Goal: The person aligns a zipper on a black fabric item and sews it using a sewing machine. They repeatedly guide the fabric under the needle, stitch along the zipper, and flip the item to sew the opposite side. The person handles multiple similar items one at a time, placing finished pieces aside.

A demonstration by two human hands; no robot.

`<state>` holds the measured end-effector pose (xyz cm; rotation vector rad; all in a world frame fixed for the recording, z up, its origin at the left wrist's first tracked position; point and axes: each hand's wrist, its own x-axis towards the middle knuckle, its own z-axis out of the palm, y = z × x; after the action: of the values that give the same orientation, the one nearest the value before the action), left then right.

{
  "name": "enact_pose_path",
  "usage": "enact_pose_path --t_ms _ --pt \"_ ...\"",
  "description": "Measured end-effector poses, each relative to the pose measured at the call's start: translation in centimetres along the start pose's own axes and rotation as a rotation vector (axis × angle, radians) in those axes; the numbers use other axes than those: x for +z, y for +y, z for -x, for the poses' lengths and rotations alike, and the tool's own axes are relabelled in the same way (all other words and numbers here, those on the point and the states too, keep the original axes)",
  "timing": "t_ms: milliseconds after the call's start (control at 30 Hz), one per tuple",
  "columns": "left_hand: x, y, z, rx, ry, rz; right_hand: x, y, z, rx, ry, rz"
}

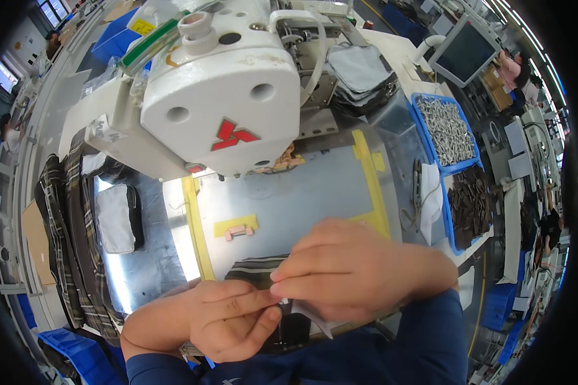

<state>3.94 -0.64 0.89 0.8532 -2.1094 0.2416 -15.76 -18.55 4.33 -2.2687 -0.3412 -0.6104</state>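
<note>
My left hand (231, 319) and my right hand (347, 273) meet at the near edge of the sewing machine's plate, both closed with fingertips pinched together. Between and beneath them is a dark striped fabric piece (253, 269), mostly covered by my hands. A small shiny bit shows where the fingertips meet, too hidden to name. Below my right hand a white corner (315, 321) sticks out. Beyond my hands, the metal plate (289, 205) carries yellow tape and a small copper-coloured bracket (239, 232).
The white sewing machine head (218, 90) hangs over the plate's far side. Plaid fabric (77, 244) and a grey-and-black pad (119, 218) lie left. At right stand blue bins of metal hardware (446, 131) and brown pieces (469, 208), with snips (417, 183) beside them. Stacked pads (359, 70) sit behind.
</note>
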Motion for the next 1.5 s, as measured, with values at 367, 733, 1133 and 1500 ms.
enact_pose_path --t_ms 367,733,1133,1500 --pt "-1.7 -0.2 -1.5 -0.23 -0.053 0.184 0.9 0.6 0.7 -0.177 0.052 0.116" --pt "-5.2 0.6 -3.7 -0.749 -0.086 0.419 0.7 -0.5 0.4 -0.261 0.089 0.18" --pt "-4.0 -0.1 -3.0 -0.281 -0.105 -0.028 0.8 -0.7 0.3 -0.274 0.116 0.184" --pt "-2.8 -1.8 -1.6 -0.247 -0.093 0.368 0.8 -0.4 0.5 -0.243 0.126 0.093"
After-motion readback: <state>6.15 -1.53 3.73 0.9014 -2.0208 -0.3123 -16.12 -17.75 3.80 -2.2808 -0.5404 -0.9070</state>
